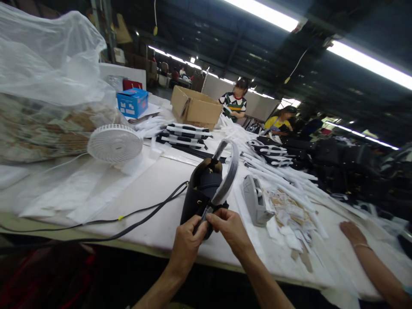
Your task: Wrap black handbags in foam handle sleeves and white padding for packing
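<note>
A black handbag point(190, 201) stands upright on the white table in front of me, its mouth showing a tan lining. Its top handle point(232, 171) arches up, wrapped in pale padding. At the near base of that handle, my left hand point(189, 236) pinches the wrapped end between thumb and fingers. My right hand point(230, 225) is closed on the same end, its fingertips almost touching the left ones. What exactly lies under the fingertips is partly hidden. A long black strap point(151, 204) trails from the bag to the left over the table edge.
A tape dispenser point(255, 199) and paper scraps point(289, 214) lie right of the bag. To the left are a white fan point(115, 143) and a large plastic bag point(48, 86). Behind stand a cardboard box point(196, 107) and wrapped handles point(185, 135). A co-worker's hand point(352, 234) rests at right.
</note>
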### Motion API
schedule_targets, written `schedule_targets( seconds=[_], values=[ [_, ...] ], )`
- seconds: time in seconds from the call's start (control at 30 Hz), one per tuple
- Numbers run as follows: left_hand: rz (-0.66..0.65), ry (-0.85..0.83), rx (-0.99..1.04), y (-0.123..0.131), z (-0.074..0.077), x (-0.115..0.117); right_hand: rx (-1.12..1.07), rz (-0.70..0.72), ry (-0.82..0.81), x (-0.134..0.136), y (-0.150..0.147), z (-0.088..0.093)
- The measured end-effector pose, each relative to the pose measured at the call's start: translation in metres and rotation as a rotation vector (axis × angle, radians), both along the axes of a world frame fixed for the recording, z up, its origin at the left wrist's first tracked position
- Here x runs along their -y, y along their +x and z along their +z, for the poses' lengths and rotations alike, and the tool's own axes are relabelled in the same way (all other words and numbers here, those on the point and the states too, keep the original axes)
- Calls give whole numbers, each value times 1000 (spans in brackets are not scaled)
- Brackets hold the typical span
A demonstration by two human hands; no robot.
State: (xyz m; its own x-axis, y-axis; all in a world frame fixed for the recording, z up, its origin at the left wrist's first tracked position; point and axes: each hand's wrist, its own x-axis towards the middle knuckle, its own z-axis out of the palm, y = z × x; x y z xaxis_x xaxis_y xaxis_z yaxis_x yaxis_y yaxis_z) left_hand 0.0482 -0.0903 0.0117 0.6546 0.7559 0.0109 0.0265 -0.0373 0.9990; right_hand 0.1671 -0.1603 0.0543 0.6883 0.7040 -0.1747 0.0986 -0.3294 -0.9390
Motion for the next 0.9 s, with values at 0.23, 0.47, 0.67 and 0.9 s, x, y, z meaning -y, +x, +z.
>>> schedule_targets(
  seconds=[0.23,0.47,0.67,0.9],
  values=[
    [-91,-100,33,-2,-2,-1,-88,48,-18,1,8,-5],
    [-82,-449,167,2,-5,1,-203,132,91,8,9,-8],
    [-126,-817,220,1,0,3,-169,125,91,11,4,-16],
    [-104,-914,203,1,7,20,-57,-102,96,-4,-14,-32]
  ],
)
